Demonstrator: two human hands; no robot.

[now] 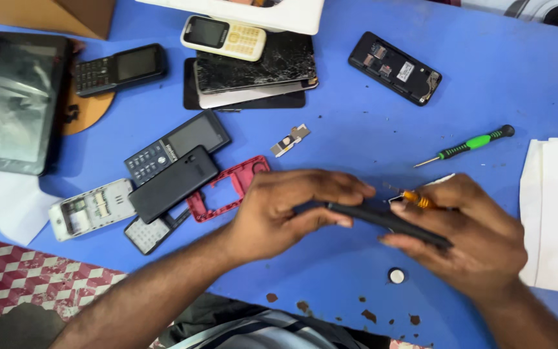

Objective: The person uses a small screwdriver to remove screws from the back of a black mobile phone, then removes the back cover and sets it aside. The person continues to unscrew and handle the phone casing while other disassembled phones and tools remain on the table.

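Place: a phone-repair workshop.
Bench: blue-topped bench (498, 77), its surface chipped along the near edge.
Stock: keypad phones, among them a cream one (224, 37) at the far edge and a black one (119, 68) towards the far left corner; a cracked smartphone (255, 63); a tablet (15, 100) at the left edge.
Parts: an opened handset (394, 68), a red phone frame (228, 187), a coin cell (396, 276).
Tools: a green-handled screwdriver (466, 146).

the left hand (285, 210) and right hand (466, 229) hold a phone back cover (389, 223) between them above the table (356, 129); a screwdriver (466, 147) lies behind the right hand; keypad phones (175, 145) lie left; a tablet (17, 100) sits far left; a coin cell (396, 276) lies just before the hands.
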